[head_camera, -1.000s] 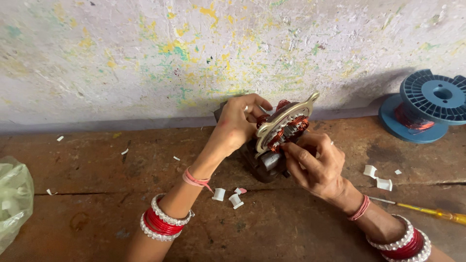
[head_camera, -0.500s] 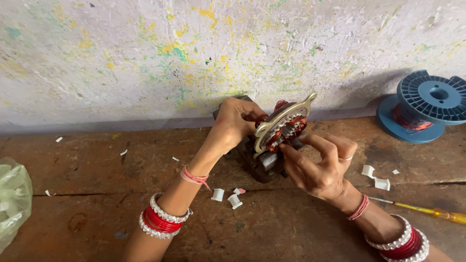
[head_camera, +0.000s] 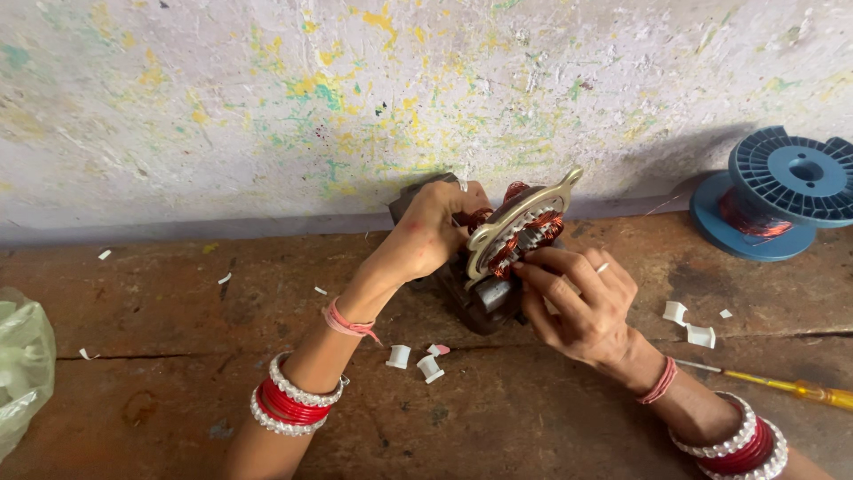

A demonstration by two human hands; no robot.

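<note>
A motor stator point(head_camera: 511, 244) with copper windings and a pale metal end plate stands tilted on the brown floor near the wall. My left hand point(head_camera: 435, 231) grips its far left side from behind. My right hand point(head_camera: 577, 298) is on its near right side, with fingertips pinching at the copper winding by the plate's rim. Both wrists carry red and white bangles and a thin pink thread.
A blue spool of copper wire point(head_camera: 773, 191) lies at the right by the paint-spattered wall. A yellow-handled screwdriver point(head_camera: 773, 384) lies by my right forearm. Small white paper scraps point(head_camera: 418, 360) litter the floor. A green plastic bag point(head_camera: 22, 373) sits at the left edge.
My right hand's fingers have shifted slightly up along the winding at the plate's rim. The stator and my left hand have stayed nearly still.
</note>
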